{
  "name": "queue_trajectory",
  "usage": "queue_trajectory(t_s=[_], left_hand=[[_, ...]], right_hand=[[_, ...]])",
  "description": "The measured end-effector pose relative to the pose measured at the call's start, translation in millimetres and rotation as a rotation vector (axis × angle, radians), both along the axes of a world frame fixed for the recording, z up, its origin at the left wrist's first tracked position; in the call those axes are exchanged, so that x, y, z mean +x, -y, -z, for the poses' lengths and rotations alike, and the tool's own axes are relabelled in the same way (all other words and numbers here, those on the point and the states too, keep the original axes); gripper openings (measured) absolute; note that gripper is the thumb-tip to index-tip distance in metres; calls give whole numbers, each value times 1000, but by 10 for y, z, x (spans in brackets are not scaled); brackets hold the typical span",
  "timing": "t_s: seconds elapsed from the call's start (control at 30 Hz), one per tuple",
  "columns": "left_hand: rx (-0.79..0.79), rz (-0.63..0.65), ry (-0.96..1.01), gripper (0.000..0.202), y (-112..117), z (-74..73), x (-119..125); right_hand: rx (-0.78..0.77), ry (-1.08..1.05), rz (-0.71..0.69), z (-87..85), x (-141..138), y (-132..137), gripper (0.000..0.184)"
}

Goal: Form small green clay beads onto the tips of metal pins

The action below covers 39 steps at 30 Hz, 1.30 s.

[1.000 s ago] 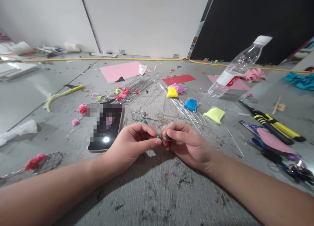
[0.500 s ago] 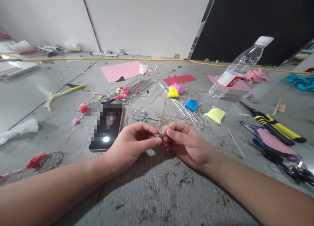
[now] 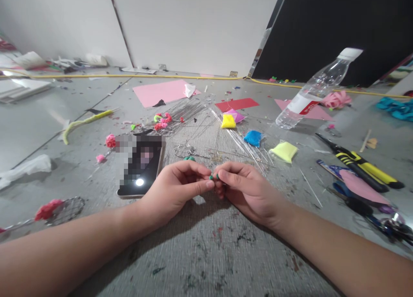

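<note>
My left hand point(image 3: 182, 185) pinches a tiny bit of green modelling clay point(image 3: 211, 177) between thumb and forefinger. Fingertip to fingertip with it, my right hand point(image 3: 247, 187) is closed on another small piece of green clay point(image 3: 217, 176). Behind my left fingers a larger green lump of clay point(image 3: 189, 158) shows in part. A smartphone point(image 3: 142, 172) with a lit screen lies left of my left hand. Just beyond my hands is a twisted wire shape point(image 3: 187, 150).
Clay packets in yellow point(image 3: 229, 121), blue point(image 3: 253, 138) and pale yellow point(image 3: 284, 151) lie beyond my hands, near loose wires point(image 3: 240, 136). A plastic bottle point(image 3: 318, 90) stands at back right. Pliers point(image 3: 361, 163) lie at right, a wire piece with red clay point(image 3: 51, 209) at left.
My fingertips have shifted slightly, and the two green bits sit a little closer together. The rest has stayed in place.
</note>
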<state>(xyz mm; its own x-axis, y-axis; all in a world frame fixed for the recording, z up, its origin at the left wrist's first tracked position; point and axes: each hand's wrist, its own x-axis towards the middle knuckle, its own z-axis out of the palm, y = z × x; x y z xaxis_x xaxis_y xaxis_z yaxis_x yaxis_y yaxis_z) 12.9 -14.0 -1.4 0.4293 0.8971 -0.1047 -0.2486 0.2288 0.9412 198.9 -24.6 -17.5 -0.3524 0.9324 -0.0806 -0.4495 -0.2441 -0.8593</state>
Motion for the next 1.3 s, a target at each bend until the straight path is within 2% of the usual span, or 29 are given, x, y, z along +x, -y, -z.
queue_trajectory(t_s=[0.2,0.5,0.8,0.97,1.13,1.3], left_hand=[[-9,5,26,18,-3,0,-6],[11,-17,-22,12,-9,0,1],[-9,-48,-22,11,-13,28,-9],[2,-70,-58,13,-14,35,-26],[3,-102,-84,17,-19,32,-24],[-16,-98,-29,21,-23,43,-13]], right_hand=[[20,67,4,0,-5,7,27],[-57,-27,54,44,-14,-36,26],[-39,-21,39,47,-8,-32,24],[62,89,79,36,-4,2,21],[242,247,138,-12,-3,24,14],[408,356,209,-66,3,38,8]])
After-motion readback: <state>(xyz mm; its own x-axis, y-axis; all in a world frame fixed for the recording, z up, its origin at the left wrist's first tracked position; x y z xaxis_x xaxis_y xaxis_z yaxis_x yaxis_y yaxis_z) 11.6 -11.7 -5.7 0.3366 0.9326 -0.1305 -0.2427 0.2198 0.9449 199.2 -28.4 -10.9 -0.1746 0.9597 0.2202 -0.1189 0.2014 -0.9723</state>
